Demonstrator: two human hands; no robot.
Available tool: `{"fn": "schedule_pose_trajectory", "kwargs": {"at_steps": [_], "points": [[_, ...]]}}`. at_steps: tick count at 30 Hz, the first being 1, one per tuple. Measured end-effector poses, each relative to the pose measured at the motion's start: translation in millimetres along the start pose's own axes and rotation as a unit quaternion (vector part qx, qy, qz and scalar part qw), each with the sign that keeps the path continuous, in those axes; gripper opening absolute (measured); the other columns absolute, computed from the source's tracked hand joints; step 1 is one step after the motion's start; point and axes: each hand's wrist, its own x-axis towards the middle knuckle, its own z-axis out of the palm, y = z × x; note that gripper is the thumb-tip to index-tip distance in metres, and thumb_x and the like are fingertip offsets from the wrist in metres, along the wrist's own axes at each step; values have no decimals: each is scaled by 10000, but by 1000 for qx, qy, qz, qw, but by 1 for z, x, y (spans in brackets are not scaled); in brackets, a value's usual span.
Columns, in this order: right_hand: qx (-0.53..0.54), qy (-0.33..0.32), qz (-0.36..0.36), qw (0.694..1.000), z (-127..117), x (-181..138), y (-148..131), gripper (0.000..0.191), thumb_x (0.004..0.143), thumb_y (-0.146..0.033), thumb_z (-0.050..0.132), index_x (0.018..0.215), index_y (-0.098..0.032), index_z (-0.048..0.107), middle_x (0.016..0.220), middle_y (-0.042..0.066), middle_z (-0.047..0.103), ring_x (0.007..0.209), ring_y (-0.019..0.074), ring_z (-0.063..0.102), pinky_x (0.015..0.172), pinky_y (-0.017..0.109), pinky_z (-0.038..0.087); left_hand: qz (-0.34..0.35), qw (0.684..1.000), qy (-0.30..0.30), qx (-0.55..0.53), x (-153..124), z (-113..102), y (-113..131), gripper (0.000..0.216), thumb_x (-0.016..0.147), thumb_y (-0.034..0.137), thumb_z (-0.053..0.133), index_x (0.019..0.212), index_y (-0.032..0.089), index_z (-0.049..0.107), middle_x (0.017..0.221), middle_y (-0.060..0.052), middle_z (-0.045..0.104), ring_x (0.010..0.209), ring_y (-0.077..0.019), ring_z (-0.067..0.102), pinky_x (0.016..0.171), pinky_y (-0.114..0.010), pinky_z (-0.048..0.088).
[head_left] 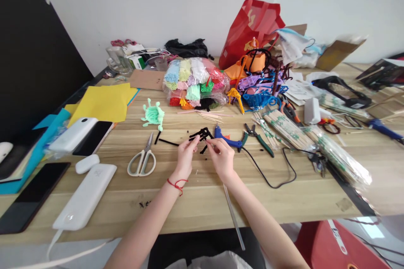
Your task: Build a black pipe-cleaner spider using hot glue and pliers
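My left hand (186,155) and my right hand (222,157) meet over the middle of the wooden table (202,201), both pinched on a black pipe-cleaner figure (201,134) held just above the surface. A red string circles my left wrist. Short black pipe-cleaner offcuts (167,142) lie to the left of the figure. White-handled scissors (142,160) rest left of my left hand. A blue glue gun (227,138) lies just behind my right hand, its black cord trailing right. A clear glue stick (234,217) pokes over the front edge.
A green pipe-cleaner creature (153,114), a bag of coloured pipe cleaners (195,80), green pliers (257,136) and bundles of wooden skewers (309,138) lie behind and to the right. Phones and white power banks (85,195) occupy the left. Yellow paper (102,101) and a red bag (251,29) sit further back.
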Motion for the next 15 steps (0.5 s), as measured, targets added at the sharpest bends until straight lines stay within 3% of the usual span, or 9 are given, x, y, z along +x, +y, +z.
{"fn": "schedule_pose_trajectory", "kwargs": {"at_steps": [15], "points": [[-8,5,5,1000,-1,1,1,159,857,-241,533,852,-205,687,793,45,666,537,115,548,541,249,487,26,1000,-10,13,-4,3,4,291,621,401,755,748,143,712,665,-11,619,551,-72,410,519,-211,315]]}}
